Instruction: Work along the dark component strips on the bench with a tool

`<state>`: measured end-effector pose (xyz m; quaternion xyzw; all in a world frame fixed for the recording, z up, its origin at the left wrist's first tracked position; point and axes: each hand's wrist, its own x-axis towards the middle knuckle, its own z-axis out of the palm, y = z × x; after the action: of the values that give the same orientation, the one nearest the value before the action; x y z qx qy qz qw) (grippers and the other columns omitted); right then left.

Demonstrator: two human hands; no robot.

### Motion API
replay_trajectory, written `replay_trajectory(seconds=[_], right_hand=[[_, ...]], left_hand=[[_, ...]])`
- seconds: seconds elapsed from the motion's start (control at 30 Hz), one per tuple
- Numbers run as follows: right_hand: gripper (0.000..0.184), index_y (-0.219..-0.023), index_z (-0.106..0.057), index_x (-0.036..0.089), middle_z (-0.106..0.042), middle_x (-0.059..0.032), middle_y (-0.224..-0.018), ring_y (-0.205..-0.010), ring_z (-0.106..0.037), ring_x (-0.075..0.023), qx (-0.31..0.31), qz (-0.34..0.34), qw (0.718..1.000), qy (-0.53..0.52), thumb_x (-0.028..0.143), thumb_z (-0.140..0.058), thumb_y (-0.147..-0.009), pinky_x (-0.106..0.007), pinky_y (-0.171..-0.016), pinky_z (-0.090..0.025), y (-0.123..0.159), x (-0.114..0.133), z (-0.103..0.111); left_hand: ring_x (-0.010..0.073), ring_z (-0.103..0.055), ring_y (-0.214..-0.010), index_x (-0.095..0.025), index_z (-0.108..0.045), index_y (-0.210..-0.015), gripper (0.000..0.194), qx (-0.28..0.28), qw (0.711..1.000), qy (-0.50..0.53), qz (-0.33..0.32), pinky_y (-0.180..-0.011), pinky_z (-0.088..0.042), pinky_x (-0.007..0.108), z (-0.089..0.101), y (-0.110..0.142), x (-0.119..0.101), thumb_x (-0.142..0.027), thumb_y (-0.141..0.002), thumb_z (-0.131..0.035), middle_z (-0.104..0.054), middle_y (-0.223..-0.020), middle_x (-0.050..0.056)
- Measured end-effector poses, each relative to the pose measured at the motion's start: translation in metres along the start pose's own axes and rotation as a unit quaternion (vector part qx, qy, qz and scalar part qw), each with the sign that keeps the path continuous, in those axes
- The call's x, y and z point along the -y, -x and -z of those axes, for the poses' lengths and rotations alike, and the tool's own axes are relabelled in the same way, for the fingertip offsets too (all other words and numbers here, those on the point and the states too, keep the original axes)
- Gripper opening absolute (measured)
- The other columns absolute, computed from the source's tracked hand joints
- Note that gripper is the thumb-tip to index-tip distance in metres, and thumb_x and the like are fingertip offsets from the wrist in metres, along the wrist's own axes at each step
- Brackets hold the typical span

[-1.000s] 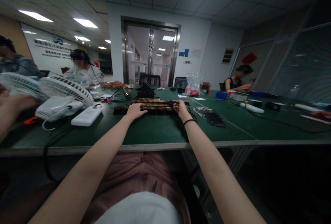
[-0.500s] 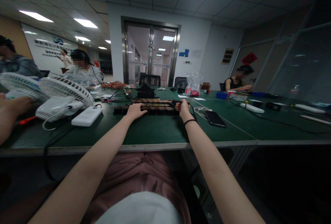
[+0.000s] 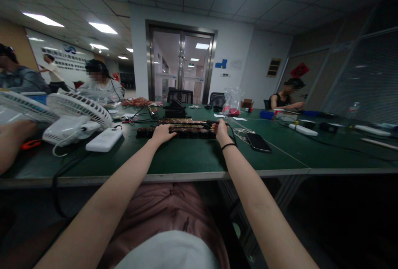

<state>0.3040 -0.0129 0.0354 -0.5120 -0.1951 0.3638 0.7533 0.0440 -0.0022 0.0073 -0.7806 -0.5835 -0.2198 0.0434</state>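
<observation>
A long, dark assembly of black blocks and thin gold-coloured strips [image 3: 189, 128] lies crosswise on the green table. My left hand [image 3: 162, 134] rests over its left half, with the thumb on the near side and the fingers across the top. At the right end, my right hand [image 3: 220, 129] is closed around a slim black tool with a cable [image 3: 212, 122], held low over the strips and pointing left. The tool's exact kind and tip are too small to make out. A black band circles my right wrist.
Left of me are a white fan [image 3: 70, 126], a white power bank [image 3: 105, 139] and a co-worker's hand [image 3: 17, 138] near orange-handled scissors [image 3: 31, 144]. A phone [image 3: 258, 142] and coiled white cable [image 3: 244, 133] lie right. Copper-coloured wires [image 3: 137, 102] are farther back. Other people sit around.
My hands and the assembly hold almost the same place. In the left background a standing person has moved left; the co-worker's hand and orange-handled scissors have shifted slightly.
</observation>
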Motion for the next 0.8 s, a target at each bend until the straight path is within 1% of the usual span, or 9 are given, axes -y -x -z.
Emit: replay_trajectory(seconds=[0.07,0.27,0.47,0.67,0.8], right_hand=[[0.022,-0.067,-0.052,0.017,-0.055,0.0026,-0.044,-0.035,-0.049,-0.0064,0.000,0.002,1.000,0.001,0.017,-0.054,-0.088,-0.011,-0.033,-0.036,-0.0003,-0.0004,-0.0001],[0.022,-0.067,-0.053,0.017,-0.055,0.0023,-0.044,-0.035,-0.049,-0.0066,0.001,0.001,1.000,0.002,0.018,-0.054,-0.089,-0.012,-0.033,-0.035,0.0015,0.0011,-0.0005],[0.022,-0.067,-0.052,0.017,-0.055,0.0025,-0.044,-0.035,-0.048,-0.0067,0.005,0.000,1.000,0.007,0.017,-0.054,-0.089,-0.012,-0.034,-0.035,0.0046,0.0041,-0.0015],[0.023,-0.066,-0.052,0.017,-0.055,0.0023,-0.044,-0.035,-0.049,-0.0073,-0.003,0.008,1.000,0.013,0.018,-0.054,-0.089,-0.013,-0.034,-0.036,0.0034,0.0028,-0.0016],[0.022,-0.066,-0.054,0.017,-0.055,0.0018,-0.043,-0.035,-0.049,-0.0074,0.013,0.002,1.000,0.021,0.017,-0.054,-0.089,-0.012,-0.034,-0.037,0.0038,0.0026,-0.0017]], left_hand=[[0.0270,-0.068,-0.102,-0.016,-0.068,-0.124,0.044,0.000,1.000,0.001,0.001,-0.089,-0.050,0.032,0.0001,0.0001,0.0000,-0.042,-0.089,-0.064,-0.074,-0.098,0.008],[0.0266,-0.068,-0.100,-0.019,-0.069,-0.122,0.042,-0.006,1.000,0.011,-0.004,-0.089,-0.050,0.032,-0.0013,-0.0007,0.0023,-0.043,-0.088,-0.064,-0.074,-0.093,0.006],[0.0268,-0.068,-0.099,-0.019,-0.068,-0.122,0.042,-0.004,1.000,0.013,-0.005,-0.088,-0.050,0.033,0.0003,0.0000,0.0015,-0.042,-0.087,-0.064,-0.074,-0.095,0.007],[0.0271,-0.068,-0.100,-0.020,-0.068,-0.123,0.042,0.002,1.000,0.008,0.001,-0.087,-0.050,0.032,0.0021,0.0008,0.0004,-0.042,-0.087,-0.064,-0.074,-0.095,0.007],[0.0268,-0.068,-0.100,-0.018,-0.068,-0.124,0.043,0.002,1.000,0.008,0.002,-0.087,-0.050,0.031,0.0024,0.0014,-0.0004,-0.041,-0.088,-0.065,-0.074,-0.096,0.007]])
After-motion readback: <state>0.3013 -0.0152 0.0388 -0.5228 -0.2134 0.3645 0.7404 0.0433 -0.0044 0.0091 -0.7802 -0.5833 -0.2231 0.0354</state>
